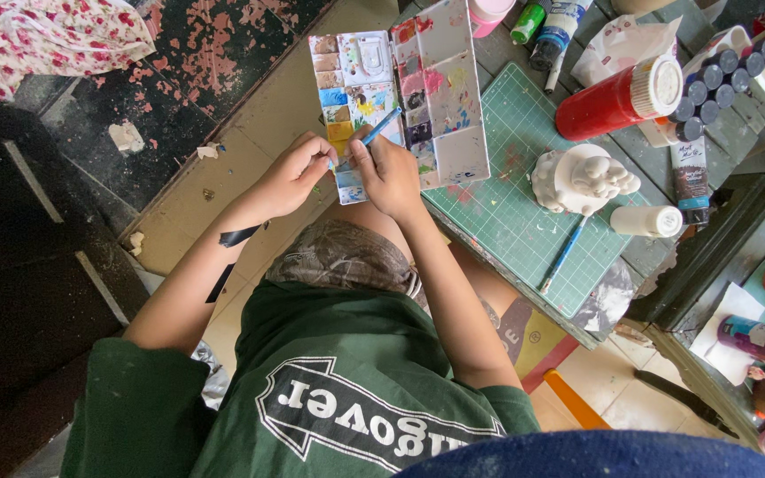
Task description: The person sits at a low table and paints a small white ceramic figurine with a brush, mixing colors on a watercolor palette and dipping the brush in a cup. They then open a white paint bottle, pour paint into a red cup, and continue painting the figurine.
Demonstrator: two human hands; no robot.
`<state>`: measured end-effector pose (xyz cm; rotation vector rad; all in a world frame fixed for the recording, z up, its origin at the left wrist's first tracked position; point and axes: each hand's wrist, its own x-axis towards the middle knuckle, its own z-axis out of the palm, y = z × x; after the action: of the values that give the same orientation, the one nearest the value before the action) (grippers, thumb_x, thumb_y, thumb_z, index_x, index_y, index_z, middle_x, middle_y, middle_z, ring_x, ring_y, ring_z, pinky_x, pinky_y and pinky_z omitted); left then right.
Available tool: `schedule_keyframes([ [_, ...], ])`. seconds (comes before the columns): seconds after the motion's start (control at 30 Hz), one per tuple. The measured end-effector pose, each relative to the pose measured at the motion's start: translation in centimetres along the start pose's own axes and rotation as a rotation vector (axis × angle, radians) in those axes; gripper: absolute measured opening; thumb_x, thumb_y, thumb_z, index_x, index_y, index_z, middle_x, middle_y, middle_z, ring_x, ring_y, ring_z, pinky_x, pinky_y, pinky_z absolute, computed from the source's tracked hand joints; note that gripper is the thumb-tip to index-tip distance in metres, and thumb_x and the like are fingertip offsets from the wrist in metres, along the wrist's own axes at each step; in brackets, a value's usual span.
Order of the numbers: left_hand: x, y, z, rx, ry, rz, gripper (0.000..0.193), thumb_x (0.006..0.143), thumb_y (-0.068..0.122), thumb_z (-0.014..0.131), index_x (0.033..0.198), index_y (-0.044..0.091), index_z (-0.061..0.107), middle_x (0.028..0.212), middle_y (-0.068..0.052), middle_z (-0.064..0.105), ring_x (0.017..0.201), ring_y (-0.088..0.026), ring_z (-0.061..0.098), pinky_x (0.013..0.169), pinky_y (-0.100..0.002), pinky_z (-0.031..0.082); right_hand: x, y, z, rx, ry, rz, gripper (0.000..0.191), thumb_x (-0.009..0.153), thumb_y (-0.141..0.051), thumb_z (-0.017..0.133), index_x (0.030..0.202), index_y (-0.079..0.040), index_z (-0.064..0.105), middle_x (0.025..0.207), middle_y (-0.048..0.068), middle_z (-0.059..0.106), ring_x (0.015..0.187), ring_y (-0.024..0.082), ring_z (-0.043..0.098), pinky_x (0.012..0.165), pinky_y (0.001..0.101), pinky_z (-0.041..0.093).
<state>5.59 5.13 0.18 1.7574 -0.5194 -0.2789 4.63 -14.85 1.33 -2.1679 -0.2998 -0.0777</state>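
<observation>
My right hand [393, 177] grips a thin blue paintbrush [381, 126], whose tip points at the near-left wells of an open paint palette [440, 97] smeared with many colours. My left hand [292, 177] curls around the palette's near-left corner, fingertips right by the brush tip. The palette overhangs the edge of a green cutting mat [524, 221], above my knees. My two hands almost touch.
On the mat stand a white unpainted plaster figure [582, 177] and a second blue brush [564, 257]. A red paint bottle [617, 99], a small white bottle [648, 221], paint tubes [691, 173] and a row of dark-capped pots [719, 75] crowd the right. Floral cloth [37, 35] lies far left.
</observation>
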Motion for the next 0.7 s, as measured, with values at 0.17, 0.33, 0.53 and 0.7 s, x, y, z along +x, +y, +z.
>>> schedule_keyframes([
  [0.17,0.6,0.1,0.5,-0.090,0.035,-0.079,0.008,0.109,0.006,0.050,0.110,0.002,0.056,0.100,-0.004,0.054,0.090,-0.011,0.053,0.082,-0.026,0.046,0.3,0.3,-0.2,0.136,-0.077,0.035,0.022,0.108,-0.026,0.050,0.100,-0.010,0.062,0.078,0.005,0.072,0.072,0.022,0.074,0.068,0.0353,0.055],
  [0.33,1.1,0.6,1.2,-0.067,0.101,-0.122,0.009,0.109,0.006,0.049,0.113,0.002,0.056,0.100,-0.003,0.055,0.086,-0.010,0.051,0.078,-0.025,0.045,0.2,0.3,-0.1,0.201,0.032,0.069,0.023,0.112,-0.026,0.044,0.105,-0.010,0.059,0.079,0.005,0.069,0.074,0.024,0.072,0.070,0.0358,0.053],
  [0.53,1.7,0.6,2.1,-0.277,0.179,-0.080,0.009,0.111,0.008,0.047,0.116,0.003,0.053,0.105,-0.001,0.057,0.091,-0.007,0.058,0.082,-0.024,0.049,0.0,-0.4,0.1,0.058,0.160,-0.010,0.011,0.109,-0.019,0.051,0.115,-0.010,0.055,0.083,0.008,0.067,0.076,0.026,0.071,0.069,0.0372,0.052],
  [0.7,1.7,0.5,2.7,-0.238,0.242,-0.056,0.009,0.112,0.008,0.048,0.117,0.002,0.054,0.104,-0.002,0.056,0.089,-0.007,0.054,0.081,-0.024,0.047,-0.1,-0.6,0.0,0.043,0.075,0.018,0.007,0.105,-0.018,0.056,0.108,-0.011,0.055,0.082,0.005,0.072,0.073,0.026,0.073,0.066,0.0382,0.053],
])
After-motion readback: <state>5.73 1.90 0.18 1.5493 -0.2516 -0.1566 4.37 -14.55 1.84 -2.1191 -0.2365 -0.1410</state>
